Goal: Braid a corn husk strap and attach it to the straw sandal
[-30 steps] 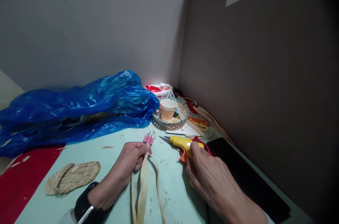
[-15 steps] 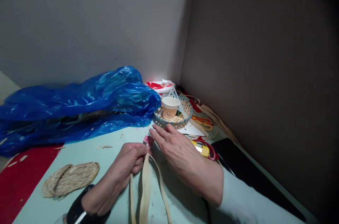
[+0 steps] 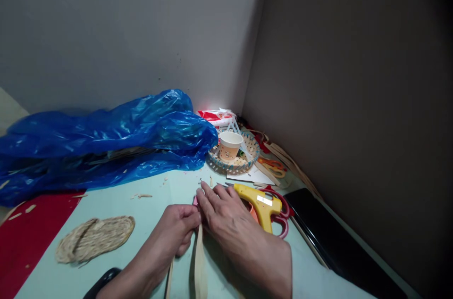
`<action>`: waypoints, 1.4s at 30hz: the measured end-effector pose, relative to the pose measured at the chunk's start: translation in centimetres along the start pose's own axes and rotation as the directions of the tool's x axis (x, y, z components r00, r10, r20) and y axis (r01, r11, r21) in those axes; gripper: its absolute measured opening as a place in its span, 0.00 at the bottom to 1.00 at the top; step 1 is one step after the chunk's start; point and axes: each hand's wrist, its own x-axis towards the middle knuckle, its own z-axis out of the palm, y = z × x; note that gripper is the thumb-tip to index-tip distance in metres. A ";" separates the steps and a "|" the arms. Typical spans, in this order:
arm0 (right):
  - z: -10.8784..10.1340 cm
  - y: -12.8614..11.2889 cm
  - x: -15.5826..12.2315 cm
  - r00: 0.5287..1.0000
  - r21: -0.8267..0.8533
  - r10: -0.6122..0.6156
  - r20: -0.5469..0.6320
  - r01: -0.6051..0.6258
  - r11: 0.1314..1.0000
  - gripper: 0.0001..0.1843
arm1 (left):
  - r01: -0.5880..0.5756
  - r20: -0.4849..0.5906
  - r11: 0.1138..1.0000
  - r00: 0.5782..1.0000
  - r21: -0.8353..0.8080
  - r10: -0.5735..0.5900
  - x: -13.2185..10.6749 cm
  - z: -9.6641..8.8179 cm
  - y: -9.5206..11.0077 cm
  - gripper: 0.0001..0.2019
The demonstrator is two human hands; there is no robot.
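Left hand (image 3: 176, 234): clenched on the top end of the strips (image 3: 200, 268), thumb and fingers pinched together; a dark wristband shows at the bottom edge.
Right hand (image 3: 228, 223): lies flat and unclenched, fingers stretched forward, touching the left hand's fingertips; it grasps nothing.
Strips: pale flat bands on the table (image 3: 148, 197), running from the pinch down out of the bottom edge, between the two wrists.
Clip (image 3: 195, 200): pink, only a sliver shows between the hands; the rest is under the right fingers.
Right side: a yellow glue gun (image 3: 262, 203) lies just beside the right hand, over red scissors (image 3: 282, 220); a black slab (image 3: 329, 242) lies along the table's right edge, against the dark wall.
Far edge: a basket (image 3: 236, 162) with a cup (image 3: 230, 145) in it sits in the corner; a blue bag (image 3: 106, 143) fills the back left.
Left side: a woven mat (image 3: 94, 238) lies apart from the left hand, near a red sheet (image 3: 21, 237).
Open room: bare table between the mat and the left hand, and ahead of the hands up to the bag.
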 end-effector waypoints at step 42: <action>-2.3 1.1 0.4 0.989 0.262 0.125 0.076 -0.141 0.955 0.30 | -0.001 0.158 0.992 0.987 -0.123 0.021 2.6 -1.5 0.6 0.15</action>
